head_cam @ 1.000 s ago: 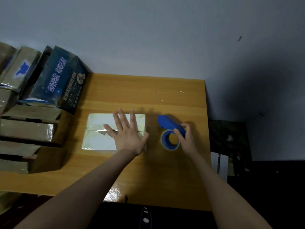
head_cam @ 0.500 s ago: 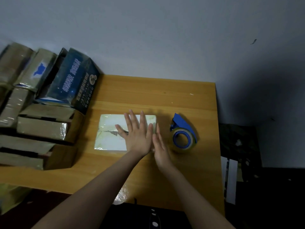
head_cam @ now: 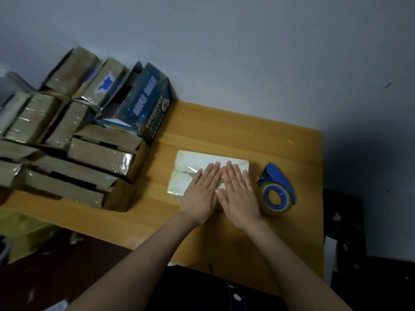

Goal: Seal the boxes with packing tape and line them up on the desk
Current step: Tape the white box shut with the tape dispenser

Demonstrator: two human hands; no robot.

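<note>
Both hands lie flat on 1 pale box (head_cam: 190, 163), side by side, thumbs touching. The L hand (head_cam: 199, 196) has its fingers straight and close together, palm down on the top of the box. The R hand (head_cam: 238, 194) is the same: flat, fingers straight, holding nothing, w/ its fingertips near the far right corner of the box. The box sits about mid desk (head_cam: 224, 129), a bit nearer the near edge than the far edge, long side going left to right. A thin line runs across its top on the left part, and the top looks shiny there. Just beside the R hand, toward the right edge of the desk, stands a blue tape holder (head_cam: 277, 189) w/ a roll of clear tape in it; can't tell if hand and holder touch. At the left edge of the desk there is a big pile of brown boxes (head_cam: 98, 153), some shiny w/ tape, stacked & leaning. A dark blue box (head_cam: 148, 104) w/ white writing leans on that pile near the far left corner, its top open. A plain grey wall (head_cam: 224, 52) is behind the far edge.
</note>
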